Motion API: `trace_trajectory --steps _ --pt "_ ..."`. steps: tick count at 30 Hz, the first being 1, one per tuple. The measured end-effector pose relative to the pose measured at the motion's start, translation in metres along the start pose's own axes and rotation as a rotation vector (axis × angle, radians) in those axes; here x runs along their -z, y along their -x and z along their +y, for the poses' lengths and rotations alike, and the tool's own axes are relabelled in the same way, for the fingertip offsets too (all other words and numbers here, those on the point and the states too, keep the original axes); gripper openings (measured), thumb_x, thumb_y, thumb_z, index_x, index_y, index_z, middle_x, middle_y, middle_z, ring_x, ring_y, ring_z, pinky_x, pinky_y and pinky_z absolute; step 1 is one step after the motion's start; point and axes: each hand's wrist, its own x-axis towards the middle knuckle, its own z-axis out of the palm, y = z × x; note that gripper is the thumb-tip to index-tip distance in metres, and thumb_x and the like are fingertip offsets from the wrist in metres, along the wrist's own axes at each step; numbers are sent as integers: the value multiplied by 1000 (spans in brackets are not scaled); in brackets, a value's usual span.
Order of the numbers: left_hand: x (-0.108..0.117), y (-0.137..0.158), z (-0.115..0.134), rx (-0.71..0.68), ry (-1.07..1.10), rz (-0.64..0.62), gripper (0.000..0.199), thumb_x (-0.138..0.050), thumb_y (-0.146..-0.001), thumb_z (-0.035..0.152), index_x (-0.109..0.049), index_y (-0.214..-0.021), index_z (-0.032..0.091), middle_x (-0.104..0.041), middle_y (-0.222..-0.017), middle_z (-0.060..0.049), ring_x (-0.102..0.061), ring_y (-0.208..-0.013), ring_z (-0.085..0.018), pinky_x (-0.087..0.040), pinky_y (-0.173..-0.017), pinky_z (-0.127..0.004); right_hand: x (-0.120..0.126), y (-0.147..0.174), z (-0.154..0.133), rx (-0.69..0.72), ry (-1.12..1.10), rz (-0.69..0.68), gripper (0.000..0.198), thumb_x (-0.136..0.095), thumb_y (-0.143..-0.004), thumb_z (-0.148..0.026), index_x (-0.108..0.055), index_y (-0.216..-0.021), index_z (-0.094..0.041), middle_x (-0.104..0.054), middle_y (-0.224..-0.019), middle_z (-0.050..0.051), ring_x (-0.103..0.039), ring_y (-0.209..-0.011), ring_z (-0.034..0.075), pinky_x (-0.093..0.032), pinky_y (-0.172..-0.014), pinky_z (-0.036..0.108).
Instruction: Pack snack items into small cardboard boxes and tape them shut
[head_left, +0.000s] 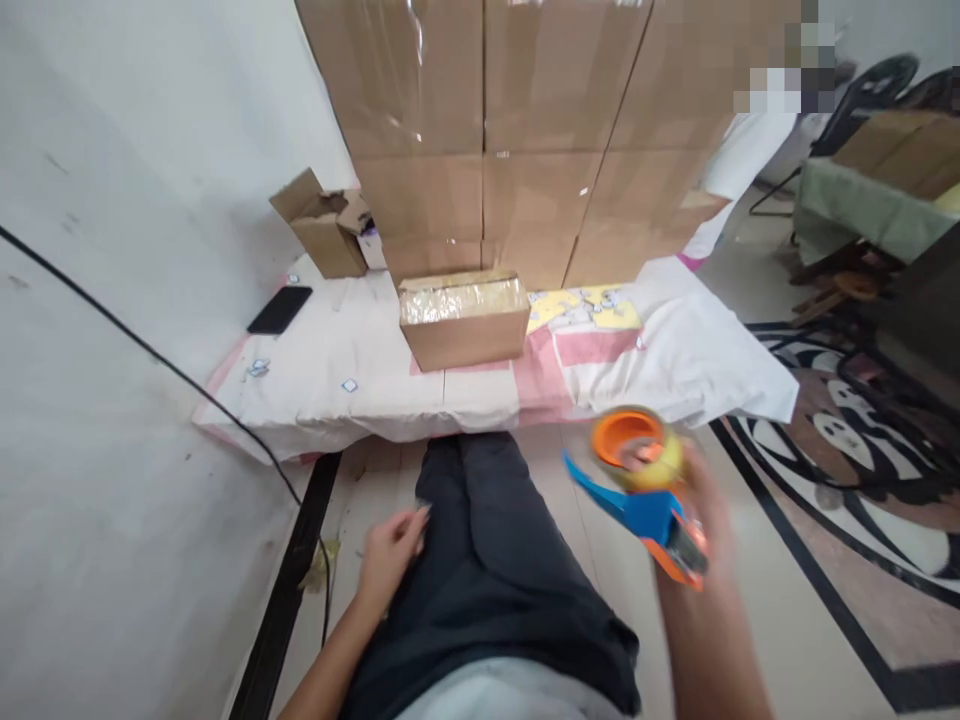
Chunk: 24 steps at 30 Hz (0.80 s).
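In the head view, my right hand (697, 490) is shut on a tape dispenser (652, 510) with a blue and orange body and an orange hub. A roll of yellowish tape sits on it; motion blurs both the hand and the tool. My left hand (394, 550) hovers by my left thigh with its fingers curled in, and nothing shows in them. Ahead of both hands, a small cardboard box (472, 335), its top covered with shiny tape, stands near the front edge of the cloth-covered table (352, 350).
Several large taped cartons (420, 200) are stacked behind the small box. An opened carton (330, 235) and a black phone (280, 310) lie to the left. A black cable (150, 345) runs along the wall. Another person's white sleeve (742, 170) shows behind the stack.
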Motion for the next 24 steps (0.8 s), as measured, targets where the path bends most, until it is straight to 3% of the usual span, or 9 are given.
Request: trace_trajectory --steps 3,5,10,12,14,17,18,21,24 --pt "37 24 -51 252 19 222 64 -66 -67 81 -71 -66 17 -57 -48 1 -52 -46 -16 -43 -46 -25 24 -49 -4 147 -83 210 18 -64 -86 -46 -67 -79 -30 -69 -87 11 -71 -93 27 -59 -74 42" --pt "49 29 -60 285 46 240 63 -68 -68 79 -72 -71 17 -59 -51 0 -54 -49 -16 -44 -48 -25 9 -93 3 272 -31 163 23 -61 -86 -44 -62 -73 -25 -63 -78 7 -68 -85 24 -56 -70 37" --pt "25 -8 -12 172 150 144 50 -67 -79 65 -73 -78 15 -62 -52 0 -54 -48 -13 -44 -49 -24 -73 -197 40 251 73 -73 37 -57 -91 -48 -61 -73 -16 -61 -67 3 -60 -65 16 -51 -65 33" --pt "10 -31 16 124 245 125 48 -66 -81 62 -73 -82 14 -61 -51 0 -54 -45 -13 -44 -47 -22 -84 -222 48 161 93 -163 33 -58 -92 -44 -64 -81 -14 -64 -71 4 -60 -67 16 -51 -67 34" --pt "1 -51 39 46 350 96 50 -61 -86 61 -74 -86 13 -62 -51 -1 -53 -43 -11 -43 -46 -22 -75 -233 52 121 168 -120 24 -65 -88 -38 -65 -89 -14 -64 -76 3 -60 -71 16 -50 -70 34" --pt "-6 -73 62 -42 538 48 54 -54 -91 62 -75 -88 12 -63 -51 -2 -53 -42 -10 -42 -43 -20 -43 -217 50 215 277 48 36 -79 -75 -32 -65 -106 -18 -59 -82 -1 -56 -73 14 -47 -70 30" --pt "-8 -77 67 -62 590 33 56 -52 -92 62 -75 -87 11 -62 -51 -2 -54 -42 -10 -42 -42 -20 -35 -200 48 244 275 9 42 -81 -73 -34 -65 -110 -19 -58 -81 -2 -54 -71 13 -45 -68 29" --pt "-10 -85 75 -93 655 -7 59 -49 -94 63 -76 -88 10 -63 -50 -3 -58 -43 -11 -41 -40 -19 -40 -127 41 179 280 -420 34 -78 -74 -42 -73 -97 -19 -57 -73 -2 -49 -63 13 -43 -62 29" --pt "-11 -84 77 -111 626 -26 60 -48 -95 64 -76 -88 11 -64 -51 -3 -59 -43 -12 -42 -39 -20 -80 -54 33 116 271 -863 31 -77 -78 -42 -75 -100 -21 -61 -82 2 -57 -76 15 -47 -70 30"
